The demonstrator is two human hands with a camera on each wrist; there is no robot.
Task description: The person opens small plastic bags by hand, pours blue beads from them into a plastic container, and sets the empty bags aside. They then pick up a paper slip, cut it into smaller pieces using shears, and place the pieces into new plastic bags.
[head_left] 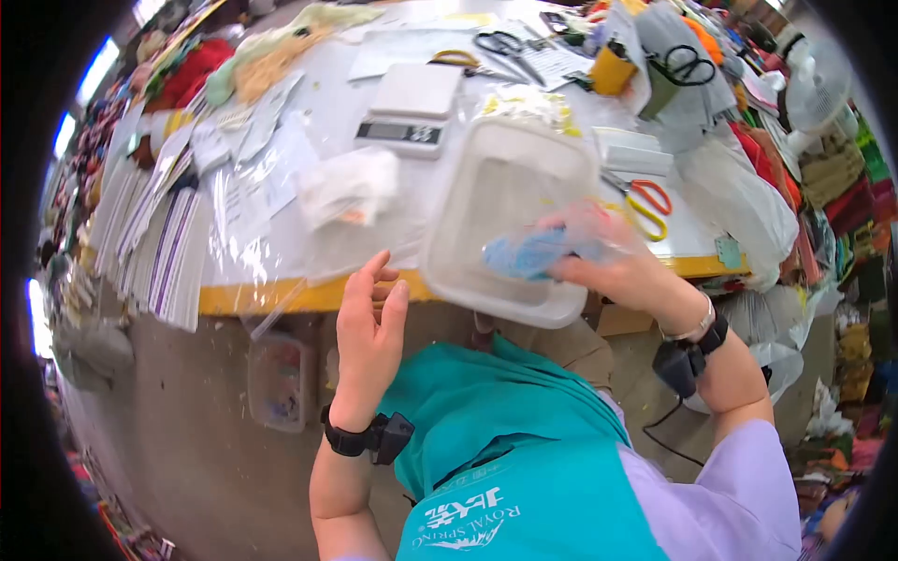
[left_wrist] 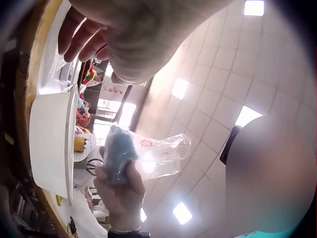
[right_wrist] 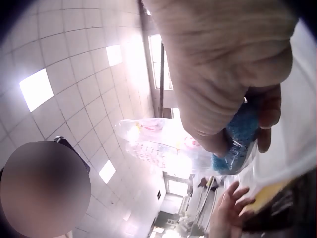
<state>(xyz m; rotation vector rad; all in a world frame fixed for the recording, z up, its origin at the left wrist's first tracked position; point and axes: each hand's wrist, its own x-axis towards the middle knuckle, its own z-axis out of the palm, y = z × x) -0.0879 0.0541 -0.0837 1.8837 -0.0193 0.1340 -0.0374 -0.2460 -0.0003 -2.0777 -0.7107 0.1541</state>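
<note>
In the head view the right hand (head_left: 613,257) grips a blue item (head_left: 526,254) in clear plastic above the near right part of a translucent bin (head_left: 435,234). The right wrist view shows the fingers curled round the blue bundle (right_wrist: 237,136), with loose printed plastic (right_wrist: 158,144) trailing from it. From the left wrist view, the same bundle (left_wrist: 120,151) is held up beside the white bin (left_wrist: 52,144). My left hand (head_left: 368,327) hovers at the table's front edge, left of the bin, fingers loosely bent and holding nothing.
A digital scale (head_left: 404,110) sits behind a crumpled white packet (head_left: 351,187). Orange-handled scissors (head_left: 650,198) lie right of the bin, dark scissors (head_left: 510,47) farther back. Cardboard strips (head_left: 154,243) stand at left, clear plastic bags (head_left: 257,201) beside them. A lidless box (head_left: 281,379) is below the table.
</note>
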